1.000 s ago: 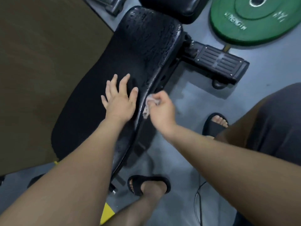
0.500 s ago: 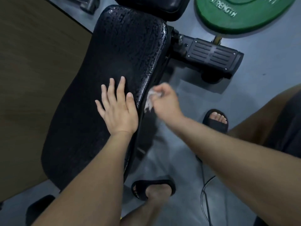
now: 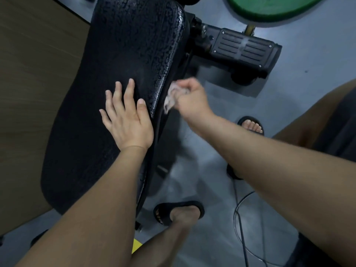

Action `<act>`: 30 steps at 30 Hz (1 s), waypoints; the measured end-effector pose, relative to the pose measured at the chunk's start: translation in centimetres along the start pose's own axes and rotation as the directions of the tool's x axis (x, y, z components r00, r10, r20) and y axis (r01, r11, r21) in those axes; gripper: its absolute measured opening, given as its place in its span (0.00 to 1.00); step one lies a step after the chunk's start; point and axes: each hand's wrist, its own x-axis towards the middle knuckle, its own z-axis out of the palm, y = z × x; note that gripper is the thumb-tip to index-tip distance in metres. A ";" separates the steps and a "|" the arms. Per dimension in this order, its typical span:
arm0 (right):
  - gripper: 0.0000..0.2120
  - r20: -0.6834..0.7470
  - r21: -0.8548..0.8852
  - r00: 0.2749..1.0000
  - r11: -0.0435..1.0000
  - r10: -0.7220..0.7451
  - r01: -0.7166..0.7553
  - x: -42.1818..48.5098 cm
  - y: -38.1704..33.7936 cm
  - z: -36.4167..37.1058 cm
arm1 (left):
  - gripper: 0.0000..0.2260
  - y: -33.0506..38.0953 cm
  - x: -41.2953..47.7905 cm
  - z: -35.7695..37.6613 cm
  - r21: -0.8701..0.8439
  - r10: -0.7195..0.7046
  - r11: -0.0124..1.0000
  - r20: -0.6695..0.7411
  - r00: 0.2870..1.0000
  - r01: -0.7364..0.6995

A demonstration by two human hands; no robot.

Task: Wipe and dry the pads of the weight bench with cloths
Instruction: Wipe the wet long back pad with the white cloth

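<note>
Looking down from the head camera, we see a long black bench pad (image 3: 115, 74) running from the top of the view toward the lower left. Its textured surface is beaded with droplets, most plainly across the upper part and along the right edge.

Our left hand (image 3: 127, 120) lies flat on the pad close to that right edge. Its fingers are straight and slightly spread, and it holds nothing. Our right hand (image 3: 192, 101) sits just off the pad's right edge, fingers curled round a small crumpled pale cloth (image 3: 170, 99). The cloth hangs from the fist right beside the pad's side edge. That spot is blurred, so we cannot tell whether cloth and pad touch.

To the right of the pad, a black ribbed foot plate (image 3: 244, 49) juts out from the bench frame. Beyond it, a green weight plate (image 3: 269, 8) lies on the grey floor (image 3: 308, 93), cut off by the top edge. A brown wooden panel (image 3: 28, 93) fills the left side.

One black sandal (image 3: 179, 206) stands near the pad's lower end, and a second sandal (image 3: 248, 118) shows behind the right forearm. A thin dark cable (image 3: 240, 218) loops across the floor at lower right.
</note>
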 end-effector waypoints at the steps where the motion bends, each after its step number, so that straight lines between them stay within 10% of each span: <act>1: 0.10 -0.028 0.057 0.999 0.998 -0.033 0.034 0.4 -0.9 0.0 | 0.24 0.0 0.0 0.0 0.002 0.000 1.000 -0.001 1.000 0.000; 8: 0.09 0.281 -0.384 0.936 0.919 0.211 -0.091 -5.3 7.5 0.3 | 0.24 0.0 0.0 0.0 0.013 -0.001 1.000 -0.002 1.000 0.001; 14: 0.11 -0.048 -0.015 0.998 0.999 -0.034 0.033 0.5 -0.1 0.7 | 0.24 -0.1 -0.1 0.0 0.011 0.004 1.000 -0.009 1.000 -0.004; 20: 0.10 0.133 -0.205 0.988 0.973 -0.083 0.109 -4.5 1.6 1.2 | 0.24 -0.1 0.0 0.0 0.012 0.010 1.000 -0.012 1.000 -0.010; 26: 0.07 -0.123 -0.203 0.953 0.947 -0.278 0.250 0.4 -2.9 0.6 | 0.24 -0.1 0.0 0.0 0.035 0.014 0.999 -0.021 1.000 -0.013; 30: 0.09 0.033 -0.250 0.967 0.935 -0.253 0.253 -3.8 0.0 1.6 | 0.24 -0.1 -0.1 -0.2 0.023 0.011 1.000 -0.017 1.000 -0.010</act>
